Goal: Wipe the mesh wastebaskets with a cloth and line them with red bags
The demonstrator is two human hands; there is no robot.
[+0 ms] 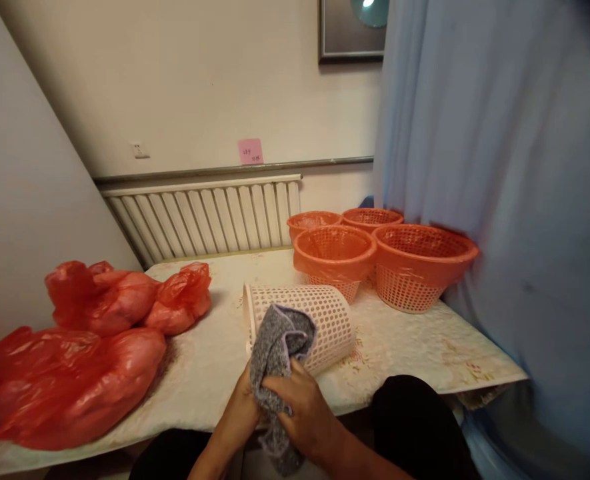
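Observation:
A grey cloth [275, 340] with a lilac edge is bunched between my two hands, near the table's front edge. My right hand [305, 407] is closed round its middle. On the cloth's other side, my left hand [247, 407] grips it too, with most of its fingers hidden behind the fabric. Just beyond the cloth, a white perforated plastic basket [325, 320] lies on its side, its open end facing left. The cloth covers part of the basket from view; whether they touch I cannot tell.
Several baskets lined with red plastic bags, one of them a front basket [335, 250], stand at the back right. Filled red bags [105, 373] lie on the left of the cloth-covered table [205, 373]. A radiator [215, 217] is behind; a blue curtain [475, 133] hangs at right.

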